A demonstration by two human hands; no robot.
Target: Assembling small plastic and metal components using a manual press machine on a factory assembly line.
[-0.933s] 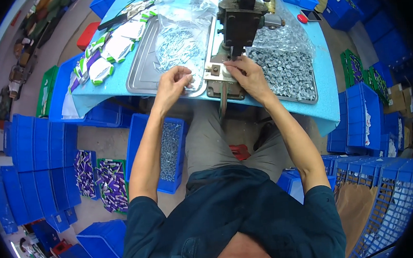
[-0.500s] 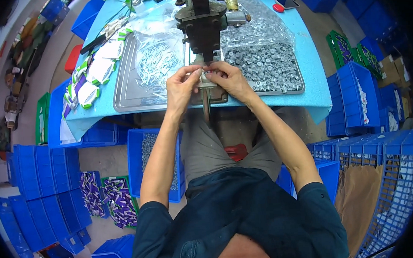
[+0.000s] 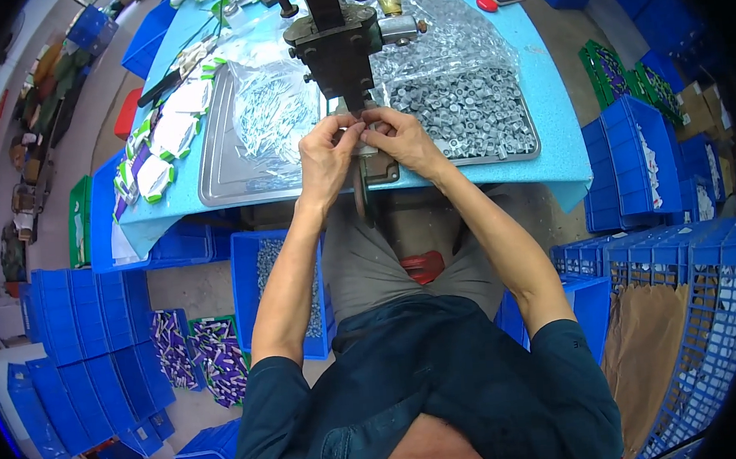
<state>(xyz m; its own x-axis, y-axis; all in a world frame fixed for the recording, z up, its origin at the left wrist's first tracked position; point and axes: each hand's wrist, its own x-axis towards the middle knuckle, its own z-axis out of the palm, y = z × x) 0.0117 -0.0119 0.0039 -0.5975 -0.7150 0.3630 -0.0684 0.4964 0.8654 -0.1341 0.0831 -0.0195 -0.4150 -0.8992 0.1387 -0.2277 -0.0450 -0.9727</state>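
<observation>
Both of my hands meet at the base of a dark metal bench press (image 3: 334, 48) on the blue table (image 3: 564, 160). My left hand (image 3: 322, 154) and my right hand (image 3: 403, 140) pinch fingertips together just under the press head, on a small part too tiny to make out. Left of the press, a clear bag of small metal pins (image 3: 270, 113) lies in a steel tray (image 3: 215, 176). To the right, a tray holds a heap of grey round caps (image 3: 471, 111) under plastic.
White-and-green packets (image 3: 165, 141) lie along the table's left side. A blue bin of small parts (image 3: 273, 270) stands below the table by my left knee, with a red object (image 3: 422, 267) between my legs. Stacked blue crates (image 3: 85, 334) and a brown sack (image 3: 649, 338) crowd the floor.
My left hand has come off the pin tray and my right hand off the press base side; both have closed in together under the press head.
</observation>
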